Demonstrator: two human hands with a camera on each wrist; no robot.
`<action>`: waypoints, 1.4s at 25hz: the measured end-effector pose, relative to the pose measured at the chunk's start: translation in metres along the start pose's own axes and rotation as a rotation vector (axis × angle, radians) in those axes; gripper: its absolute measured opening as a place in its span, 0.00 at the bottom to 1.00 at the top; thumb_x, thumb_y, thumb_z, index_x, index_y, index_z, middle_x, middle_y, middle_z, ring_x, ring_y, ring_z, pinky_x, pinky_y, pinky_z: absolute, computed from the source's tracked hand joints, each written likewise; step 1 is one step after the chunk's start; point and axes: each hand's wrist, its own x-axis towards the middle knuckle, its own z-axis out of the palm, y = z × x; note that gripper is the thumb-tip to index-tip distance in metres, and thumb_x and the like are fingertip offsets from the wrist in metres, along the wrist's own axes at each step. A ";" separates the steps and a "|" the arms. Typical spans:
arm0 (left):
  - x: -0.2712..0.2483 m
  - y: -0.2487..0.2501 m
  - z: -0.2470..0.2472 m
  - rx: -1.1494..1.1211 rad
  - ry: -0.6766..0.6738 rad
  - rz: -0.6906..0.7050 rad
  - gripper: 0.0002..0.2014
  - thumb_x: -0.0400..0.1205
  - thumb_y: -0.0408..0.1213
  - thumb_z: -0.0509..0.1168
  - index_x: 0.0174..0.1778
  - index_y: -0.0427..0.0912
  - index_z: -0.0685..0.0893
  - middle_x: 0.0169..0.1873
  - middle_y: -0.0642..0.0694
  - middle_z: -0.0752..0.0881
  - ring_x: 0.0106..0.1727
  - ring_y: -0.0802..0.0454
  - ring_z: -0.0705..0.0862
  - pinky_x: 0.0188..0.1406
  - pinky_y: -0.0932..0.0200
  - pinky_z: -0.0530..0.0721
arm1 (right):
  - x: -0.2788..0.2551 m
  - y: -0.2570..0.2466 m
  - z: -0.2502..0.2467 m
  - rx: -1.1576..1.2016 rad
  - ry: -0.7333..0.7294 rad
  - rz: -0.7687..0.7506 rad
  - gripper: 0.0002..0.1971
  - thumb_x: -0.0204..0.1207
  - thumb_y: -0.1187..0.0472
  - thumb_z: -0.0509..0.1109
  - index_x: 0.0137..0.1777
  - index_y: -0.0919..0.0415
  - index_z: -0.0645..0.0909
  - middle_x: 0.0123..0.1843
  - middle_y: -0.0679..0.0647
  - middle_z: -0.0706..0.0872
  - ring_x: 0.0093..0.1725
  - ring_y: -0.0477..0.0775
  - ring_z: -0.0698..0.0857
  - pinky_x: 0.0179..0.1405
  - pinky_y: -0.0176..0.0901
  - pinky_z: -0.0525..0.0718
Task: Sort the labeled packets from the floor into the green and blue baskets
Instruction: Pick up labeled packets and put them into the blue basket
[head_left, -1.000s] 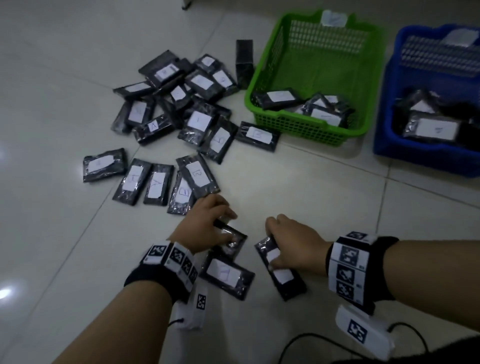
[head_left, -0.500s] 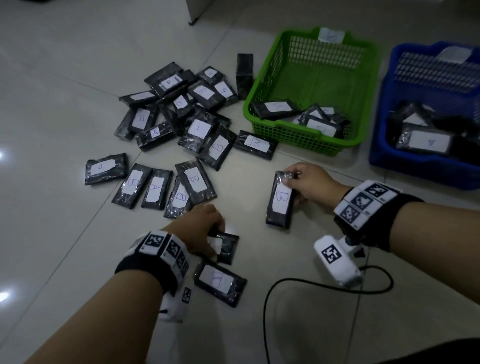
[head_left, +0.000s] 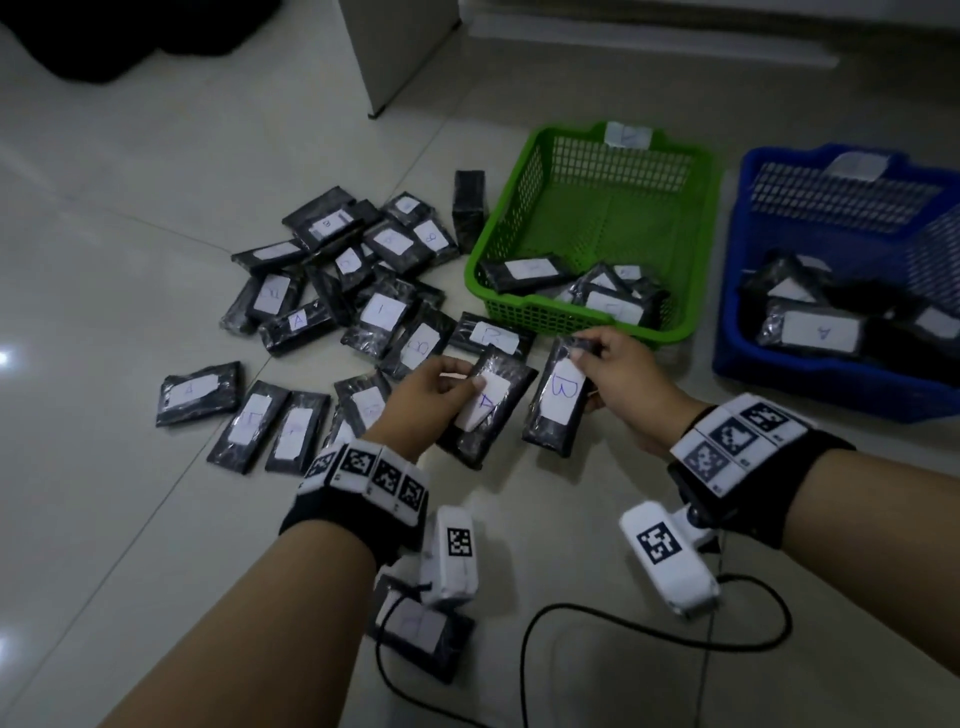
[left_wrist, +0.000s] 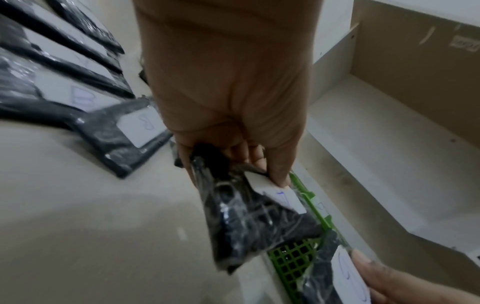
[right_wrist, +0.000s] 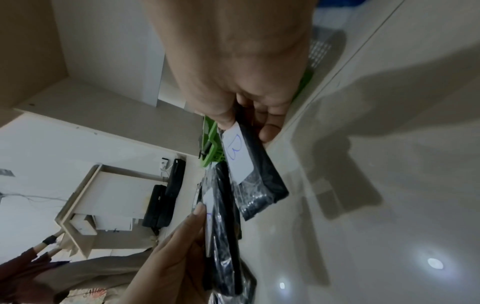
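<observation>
My left hand (head_left: 431, 392) holds a black packet labelled A (head_left: 485, 410) off the floor, thumb pressed on its white label; the left wrist view shows the same packet (left_wrist: 249, 218) gripped at its top end by my left hand (left_wrist: 233, 164). My right hand (head_left: 618, 374) pinches the top of a packet labelled B (head_left: 558, 397), which hangs down (right_wrist: 249, 170) just in front of the green basket (head_left: 550, 306). The blue basket (head_left: 810, 379) sits at the right. Both baskets hold several packets.
Many labelled packets (head_left: 379, 312) lie scattered on the tiled floor left of the green basket. One more packet (head_left: 415, 631) lies under my left wrist. A black cable (head_left: 649, 613) loops across the floor near me. A white cabinet leg (head_left: 395, 52) stands behind.
Both hands have lifted packets off the floor and moved forward toward the green basket; the left hand picked up the A packet, the right carried the B packet farther up.
</observation>
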 end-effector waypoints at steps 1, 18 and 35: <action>0.002 0.007 0.007 -0.049 -0.002 0.014 0.10 0.78 0.42 0.71 0.53 0.45 0.82 0.38 0.47 0.86 0.37 0.49 0.85 0.45 0.47 0.87 | 0.001 0.000 -0.005 0.015 0.029 -0.004 0.11 0.83 0.63 0.63 0.64 0.61 0.75 0.46 0.58 0.82 0.41 0.57 0.83 0.32 0.53 0.85; 0.052 0.091 0.111 -0.601 -0.020 0.258 0.14 0.80 0.23 0.61 0.59 0.42 0.78 0.55 0.37 0.86 0.51 0.43 0.83 0.53 0.43 0.82 | 0.055 -0.029 -0.099 0.397 0.421 0.013 0.12 0.76 0.74 0.66 0.41 0.56 0.72 0.57 0.65 0.79 0.55 0.64 0.85 0.48 0.55 0.89; 0.084 0.150 0.287 0.300 -0.205 0.642 0.22 0.80 0.43 0.67 0.71 0.44 0.78 0.65 0.42 0.78 0.63 0.47 0.80 0.67 0.59 0.75 | -0.038 0.046 -0.187 -0.750 0.529 -0.233 0.14 0.73 0.68 0.68 0.56 0.57 0.87 0.52 0.55 0.82 0.56 0.58 0.77 0.58 0.52 0.78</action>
